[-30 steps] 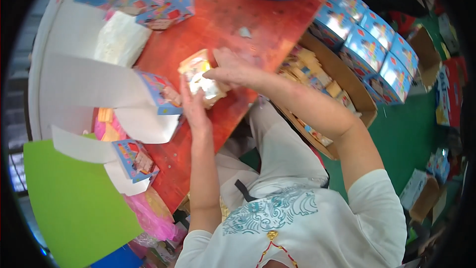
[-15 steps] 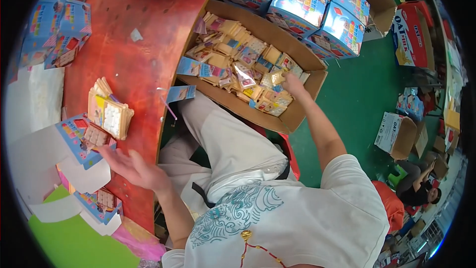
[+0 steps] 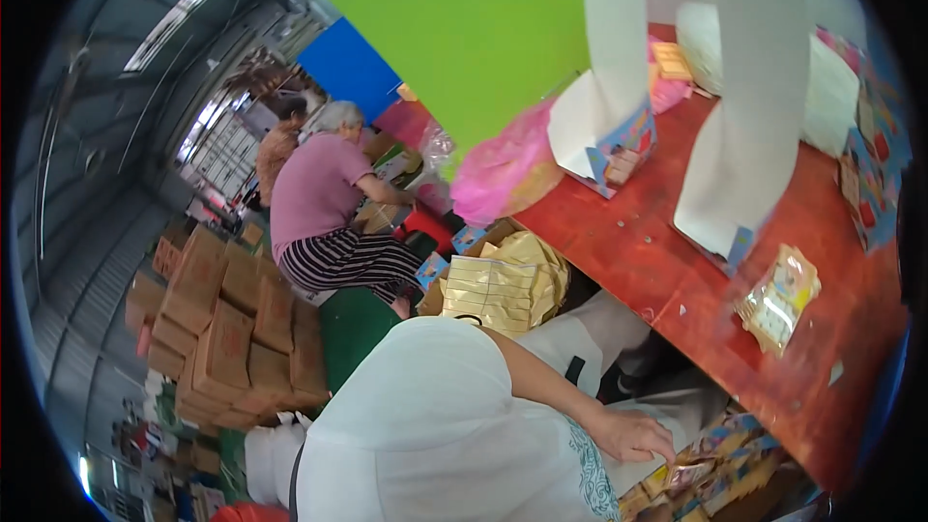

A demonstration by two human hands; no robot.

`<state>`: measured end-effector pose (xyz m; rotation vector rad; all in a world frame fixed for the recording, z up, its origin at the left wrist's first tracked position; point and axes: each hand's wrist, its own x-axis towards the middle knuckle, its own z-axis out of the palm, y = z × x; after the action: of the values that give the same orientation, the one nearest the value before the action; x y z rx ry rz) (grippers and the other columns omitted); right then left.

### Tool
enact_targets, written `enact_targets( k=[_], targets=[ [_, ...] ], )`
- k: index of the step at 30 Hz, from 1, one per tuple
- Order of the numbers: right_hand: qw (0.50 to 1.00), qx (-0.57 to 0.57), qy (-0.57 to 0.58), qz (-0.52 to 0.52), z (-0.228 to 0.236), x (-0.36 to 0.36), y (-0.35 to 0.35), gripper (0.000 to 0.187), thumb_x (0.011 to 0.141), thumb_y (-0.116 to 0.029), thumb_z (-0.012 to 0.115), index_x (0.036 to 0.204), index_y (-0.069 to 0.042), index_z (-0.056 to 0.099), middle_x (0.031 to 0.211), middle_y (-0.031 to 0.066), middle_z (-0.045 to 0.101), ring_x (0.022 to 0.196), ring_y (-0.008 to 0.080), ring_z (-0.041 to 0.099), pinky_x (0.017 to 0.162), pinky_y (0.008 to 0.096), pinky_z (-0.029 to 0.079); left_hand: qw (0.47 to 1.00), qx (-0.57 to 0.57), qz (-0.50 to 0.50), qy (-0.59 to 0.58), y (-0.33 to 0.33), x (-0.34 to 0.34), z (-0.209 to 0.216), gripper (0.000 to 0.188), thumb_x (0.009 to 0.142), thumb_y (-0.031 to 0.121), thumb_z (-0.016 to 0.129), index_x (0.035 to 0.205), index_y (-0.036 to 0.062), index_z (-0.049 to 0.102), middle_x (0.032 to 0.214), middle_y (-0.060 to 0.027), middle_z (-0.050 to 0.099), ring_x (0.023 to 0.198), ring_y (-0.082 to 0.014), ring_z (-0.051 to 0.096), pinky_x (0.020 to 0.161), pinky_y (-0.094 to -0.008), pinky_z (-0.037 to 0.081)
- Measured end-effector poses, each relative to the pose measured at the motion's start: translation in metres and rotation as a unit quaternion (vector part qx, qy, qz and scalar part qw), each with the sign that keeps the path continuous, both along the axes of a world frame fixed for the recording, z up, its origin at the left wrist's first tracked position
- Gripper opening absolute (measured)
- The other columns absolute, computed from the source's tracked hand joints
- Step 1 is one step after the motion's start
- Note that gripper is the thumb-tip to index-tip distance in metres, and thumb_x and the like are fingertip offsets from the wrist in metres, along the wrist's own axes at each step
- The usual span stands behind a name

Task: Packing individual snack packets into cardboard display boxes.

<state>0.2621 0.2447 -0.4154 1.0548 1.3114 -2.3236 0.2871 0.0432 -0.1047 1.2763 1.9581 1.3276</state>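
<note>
My left hand hangs over my lap beside the carton of small wrapped packs. Its fingers are loosely bent, with nothing visible in them, and the fingertips are close to the nearest packs. My right hand is out of the picture. On the red table lies a blurred bundle of clear-wrapped cream-coloured packs. Two display boxes with blue printed fronts stand on the table, one box farther back and one tall-flapped box nearer the bundle.
Left of the table, a carton holds gold wrappers. Behind it sits a person in a pink top, with another person beyond. Brown cartons are stacked at the left. A green panel and pink plastic are at the table's far end.
The view has swung far to the left. My left hand has left the table boxes and is now beside the carton of packs. My right hand, earlier in that carton, is out of view.
</note>
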Motion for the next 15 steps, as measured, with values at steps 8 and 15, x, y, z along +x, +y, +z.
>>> enact_targets(
  k=[8, 15],
  targets=[
    [0.957, 0.235, 0.138, 0.103, -0.033, -0.098, -0.058, 0.045, 0.09, -0.033, 0.05, 0.125, -0.006, 0.055, 0.116, 0.0096, 0.06, 0.096, 0.027, 0.061, 0.082, 0.0374, 0.05, 0.997, 0.002, 0.053, -0.053, -0.011, -0.001, -0.007, 0.034, 0.081, 0.005, 0.05, 0.115, 0.0013, 0.054, 0.106, -0.0169, 0.058, 0.1, -0.0352, 0.055, 0.083, -0.0421, 0.045],
    [0.882, 0.445, 0.121, 0.1, -0.085, -0.018, -0.026, 0.042, 0.094, -0.031, 0.045, 0.128, -0.008, 0.053, 0.12, 0.0098, 0.059, 0.095, 0.0289, 0.062, 0.08, 0.0386, 0.051, 0.999, -0.027, 0.014, -0.034, -0.014, -0.005, -0.023, 0.035, 0.081, 0.005, 0.051, 0.116, 0.0047, 0.055, 0.106, -0.0173, 0.059, 0.101, -0.0355, 0.056, 0.084, -0.0431, 0.046]
  ],
)
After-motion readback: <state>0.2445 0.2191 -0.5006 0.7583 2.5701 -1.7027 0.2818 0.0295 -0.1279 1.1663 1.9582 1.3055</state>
